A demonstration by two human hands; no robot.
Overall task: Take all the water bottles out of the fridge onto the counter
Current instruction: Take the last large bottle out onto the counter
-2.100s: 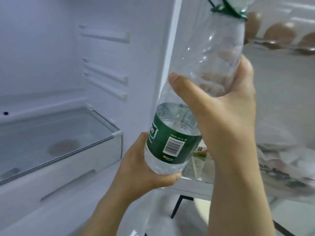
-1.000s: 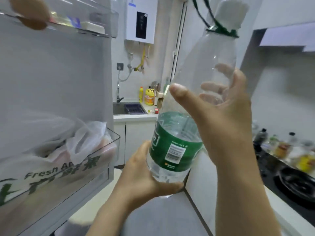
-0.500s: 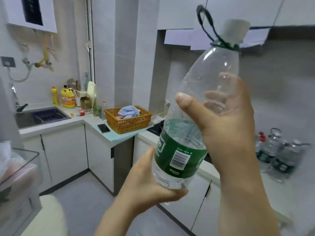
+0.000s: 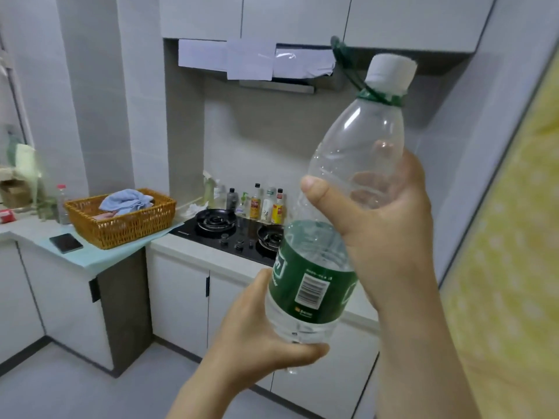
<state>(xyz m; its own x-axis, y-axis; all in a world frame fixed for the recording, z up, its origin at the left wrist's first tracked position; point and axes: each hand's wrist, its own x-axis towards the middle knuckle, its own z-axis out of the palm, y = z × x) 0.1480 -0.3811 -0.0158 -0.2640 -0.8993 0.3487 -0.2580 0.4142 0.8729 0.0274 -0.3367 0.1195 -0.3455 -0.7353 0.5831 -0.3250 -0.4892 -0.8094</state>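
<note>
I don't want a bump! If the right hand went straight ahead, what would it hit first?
Probably the grey wall behind the counter; nothing else shows ahead of the right hand and its water bottle, though depth's unclear.

Water bottle (image 4: 314, 285), green label: barcode; white brand letters cut off, small print unreadable.
Condiment bottles (image 4: 266, 207): labels illegible.

The clear plastic water bottle (image 4: 341, 207), green-labelled and white-capped with a green loop at its neck, was partly full, held in mid-air, its top tilted rightward.
</note>
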